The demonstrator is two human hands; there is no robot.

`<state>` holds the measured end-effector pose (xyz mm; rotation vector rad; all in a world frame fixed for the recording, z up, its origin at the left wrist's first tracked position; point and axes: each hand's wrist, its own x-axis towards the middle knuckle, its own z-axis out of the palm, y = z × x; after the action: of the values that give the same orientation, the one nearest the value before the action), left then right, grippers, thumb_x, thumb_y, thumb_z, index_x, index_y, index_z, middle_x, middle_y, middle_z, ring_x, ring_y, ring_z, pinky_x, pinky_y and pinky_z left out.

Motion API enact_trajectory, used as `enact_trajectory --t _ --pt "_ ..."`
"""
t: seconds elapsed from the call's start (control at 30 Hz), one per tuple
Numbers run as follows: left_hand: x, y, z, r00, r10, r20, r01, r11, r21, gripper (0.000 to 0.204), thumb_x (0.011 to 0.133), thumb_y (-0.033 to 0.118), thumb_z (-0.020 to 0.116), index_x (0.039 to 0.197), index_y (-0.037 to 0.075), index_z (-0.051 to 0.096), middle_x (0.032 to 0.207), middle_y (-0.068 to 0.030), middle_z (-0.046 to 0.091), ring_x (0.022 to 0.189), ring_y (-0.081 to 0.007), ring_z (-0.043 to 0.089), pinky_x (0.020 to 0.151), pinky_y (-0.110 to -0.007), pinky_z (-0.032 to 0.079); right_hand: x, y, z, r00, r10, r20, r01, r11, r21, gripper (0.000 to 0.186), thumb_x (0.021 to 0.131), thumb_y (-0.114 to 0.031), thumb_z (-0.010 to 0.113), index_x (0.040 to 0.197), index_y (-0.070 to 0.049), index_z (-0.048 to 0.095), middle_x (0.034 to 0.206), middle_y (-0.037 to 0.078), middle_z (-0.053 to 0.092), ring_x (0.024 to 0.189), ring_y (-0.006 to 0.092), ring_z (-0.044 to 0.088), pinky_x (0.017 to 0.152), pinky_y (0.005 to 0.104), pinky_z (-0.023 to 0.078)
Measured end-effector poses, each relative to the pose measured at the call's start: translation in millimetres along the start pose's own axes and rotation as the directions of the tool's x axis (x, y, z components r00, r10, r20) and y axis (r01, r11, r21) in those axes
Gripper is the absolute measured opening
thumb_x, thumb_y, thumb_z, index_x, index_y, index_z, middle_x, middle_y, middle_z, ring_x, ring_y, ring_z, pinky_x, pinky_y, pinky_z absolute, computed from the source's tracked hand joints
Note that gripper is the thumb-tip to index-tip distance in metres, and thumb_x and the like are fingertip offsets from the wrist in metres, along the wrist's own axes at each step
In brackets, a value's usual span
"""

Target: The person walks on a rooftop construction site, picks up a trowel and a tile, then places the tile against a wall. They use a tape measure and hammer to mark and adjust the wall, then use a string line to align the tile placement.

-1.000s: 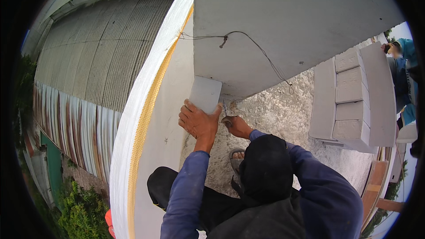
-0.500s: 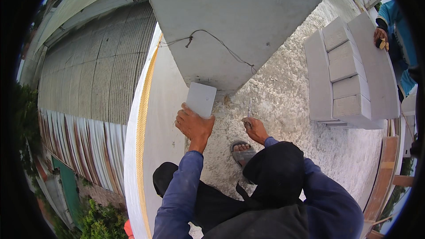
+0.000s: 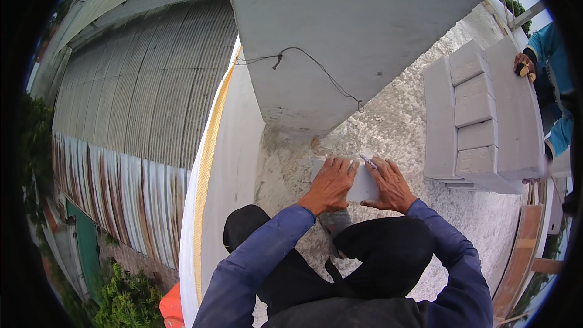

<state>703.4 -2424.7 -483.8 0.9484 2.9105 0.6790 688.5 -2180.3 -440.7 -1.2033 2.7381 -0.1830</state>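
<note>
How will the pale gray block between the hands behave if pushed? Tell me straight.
The pale gray block is probably stiff: it shows no sag between the left hand and right hand. Its flat face suggests it would slide rather than roll. Its edges might chip, given a matte look like the stacked blocks.

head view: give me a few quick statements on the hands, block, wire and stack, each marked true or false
1. The left hand and right hand both touch the pale block. True.
2. A thin wire shows against the grey wall. True.
3. The pale block touches the grey wall. False: it is apart from it, between the hands.
4. A slim stick shows at the right hand. True.
5. The stacked blocks stand left of both hands. False: they stand to the right.
</note>
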Motion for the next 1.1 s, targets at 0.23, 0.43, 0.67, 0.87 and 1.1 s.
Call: enact_trajectory --t 0.23,0.43,0.67,0.87,1.1 --pt "29.0 26.7 19.0 0.979 0.139 0.148 -0.131 0.989 -0.067 0.097 0.059 0.032 0.086 0.14 -0.007 0.051 0.118 -0.0186 0.055 0.117 -0.0331 0.052 0.106 -0.045 0.036 -43.3 2.8 21.1 0.961 0.228 0.156 -0.245 0.964 0.1 0.115 0.06 -0.045 0.092 0.149 0.004 0.036 0.144 0.028 0.043 0.133 0.0427 0.045 0.112 0.0525 0.033" --pt "45.8 43.6 55.3 0.964 0.227 0.141 -0.219 0.973 -0.07 0.101 0.06 0.03 0.089 0.149 0.006 0.047 0.138 -0.015 0.053 0.132 -0.0321 0.048 0.12 -0.052 0.026 -88.6 -5.9 44.0 0.926 0.374 -0.044 -0.369 0.925 0.088 0.106 0.056 -0.027 0.088 0.146 0.005 0.041 0.139 0.026 0.048 0.129 0.042 0.048 0.108 0.0505 0.036" --pt "46.8 44.4 62.3 0.991 0.104 0.083 -0.071 0.939 -0.336 0.066 0.083 0.033 0.079 0.14 0.009 0.056 0.139 -0.0164 0.056 0.13 -0.0356 0.052 0.114 -0.052 0.036 -218.3 5.2 62.1 0.498 0.863 -0.088 -0.854 0.505 0.124 0.102 0.069 -0.031 0.087 0.151 0.003 0.036 0.143 0.034 0.045 0.133 0.0495 0.045 0.112 0.0545 0.035" --pt "53.2 11.3 -35.0 0.814 -0.48 -0.327 0.073 0.644 -0.762 0.024 0.093 0.022 0.073 0.103 0.001 0.073 0.103 -0.0186 0.072 0.096 -0.0301 0.07 0.086 -0.038 0.055 -305.1 20.7 40.6 0.126 0.99 -0.063 -0.989 0.13 0.065 0.105 0.066 -0.032 0.088 0.151 0.003 0.037 0.147 0.029 0.042 0.135 0.0468 0.044 0.112 0.057 0.036" --pt "34.7 -20.8 -196.4 0.869 -0.463 -0.172 -0.359 -0.354 -0.864 0.065 0.098 0.035 0.058 0.146 -0.005 0.041 0.118 -0.0157 0.068 0.097 -0.0273 0.069 0.09 -0.039 0.053 -394.7 2.9 86.4 -0.216 0.975 0.046 -0.974 -0.218 0.059 0.11 0.061 -0.032 0.089 0.148 0.011 0.037 0.137 0.031 0.049 0.13 0.0451 0.048 0.114 0.048 0.04"
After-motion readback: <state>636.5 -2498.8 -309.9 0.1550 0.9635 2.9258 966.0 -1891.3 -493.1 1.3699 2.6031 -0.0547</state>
